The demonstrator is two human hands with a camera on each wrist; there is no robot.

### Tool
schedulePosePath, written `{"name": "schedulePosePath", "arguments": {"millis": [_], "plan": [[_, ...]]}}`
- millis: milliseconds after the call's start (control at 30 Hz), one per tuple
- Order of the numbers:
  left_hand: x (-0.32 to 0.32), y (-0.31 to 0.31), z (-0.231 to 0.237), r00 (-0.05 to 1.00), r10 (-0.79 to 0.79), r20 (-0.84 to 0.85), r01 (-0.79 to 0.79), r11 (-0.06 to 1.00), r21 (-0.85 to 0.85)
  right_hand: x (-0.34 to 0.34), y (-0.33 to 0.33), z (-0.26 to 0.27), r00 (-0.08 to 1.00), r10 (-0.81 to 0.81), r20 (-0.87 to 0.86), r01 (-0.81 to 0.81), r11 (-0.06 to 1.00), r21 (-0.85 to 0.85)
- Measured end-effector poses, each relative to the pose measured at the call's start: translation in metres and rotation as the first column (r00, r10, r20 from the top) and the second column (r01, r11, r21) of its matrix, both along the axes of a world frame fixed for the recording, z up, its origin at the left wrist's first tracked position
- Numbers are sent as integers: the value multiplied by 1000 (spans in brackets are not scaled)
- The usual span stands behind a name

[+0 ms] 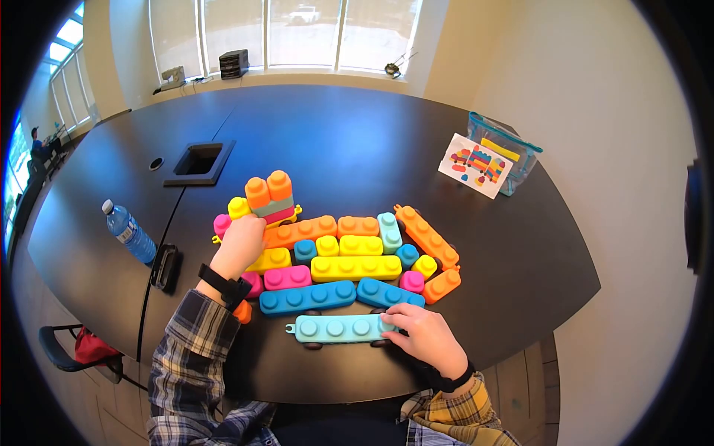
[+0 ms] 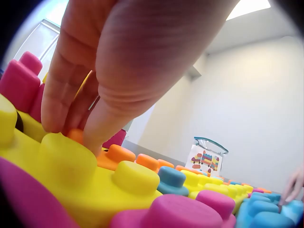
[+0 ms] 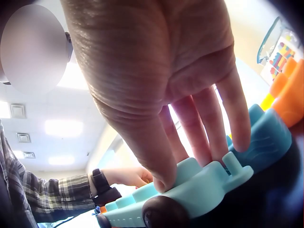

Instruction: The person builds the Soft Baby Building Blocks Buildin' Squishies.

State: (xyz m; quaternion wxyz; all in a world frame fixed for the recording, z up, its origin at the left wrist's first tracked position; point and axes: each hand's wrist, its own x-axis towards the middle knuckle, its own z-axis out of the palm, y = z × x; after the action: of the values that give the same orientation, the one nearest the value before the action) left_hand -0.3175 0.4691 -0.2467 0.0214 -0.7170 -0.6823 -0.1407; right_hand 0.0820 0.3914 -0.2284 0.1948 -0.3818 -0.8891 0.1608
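Observation:
My left hand [image 1: 244,244] reaches down at the left end of a long orange block [image 1: 309,230]. In the left wrist view its thumb and fingertips pinch an orange stud [image 2: 74,136], behind a yellow block [image 2: 71,166]. At the table's near edge lies a long light-blue block with black wheels and a hook end [image 1: 335,328]. My right hand [image 1: 428,338] grips its right end, thumb on the near side and fingers over the far side, as the right wrist view shows. Two blue blocks [image 1: 307,297] lie just beyond it.
Yellow, pink, blue and orange blocks lie packed mid-table. Behind my left hand stands a stacked wheeled piece topped with orange blocks [image 1: 269,190]. A water bottle [image 1: 130,234] and a black case [image 1: 166,267] are at left. A picture card [image 1: 476,165] leans on a clear bag [image 1: 524,167].

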Motion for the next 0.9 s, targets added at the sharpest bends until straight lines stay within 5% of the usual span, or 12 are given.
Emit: {"name": "schedulePosePath", "arguments": {"millis": [267, 367, 533, 633, 900], "plan": [[9, -14, 34, 999, -37, 25, 35, 994, 101, 4, 6, -3, 1000, 19, 3, -19, 1000, -19], [14, -32, 58, 993, -109, 46, 91, 951, 295, 6, 11, 2, 991, -1, -134, -10, 997, -76], [62, -90, 89, 900, -293, 323, 224, 946, 235, -5, 15, 26, 942, -74, -327, 30, 990, -137], [83, -114, 85, 869, -365, 334, 289, 922, 256, -12, 16, 29, 857, -158, -490, 62, 976, -207], [92, -149, 48, 820, -310, 481, 300, 949, 100, 6, 4, 17, 941, -52, -336, -47, 959, -280]]}}
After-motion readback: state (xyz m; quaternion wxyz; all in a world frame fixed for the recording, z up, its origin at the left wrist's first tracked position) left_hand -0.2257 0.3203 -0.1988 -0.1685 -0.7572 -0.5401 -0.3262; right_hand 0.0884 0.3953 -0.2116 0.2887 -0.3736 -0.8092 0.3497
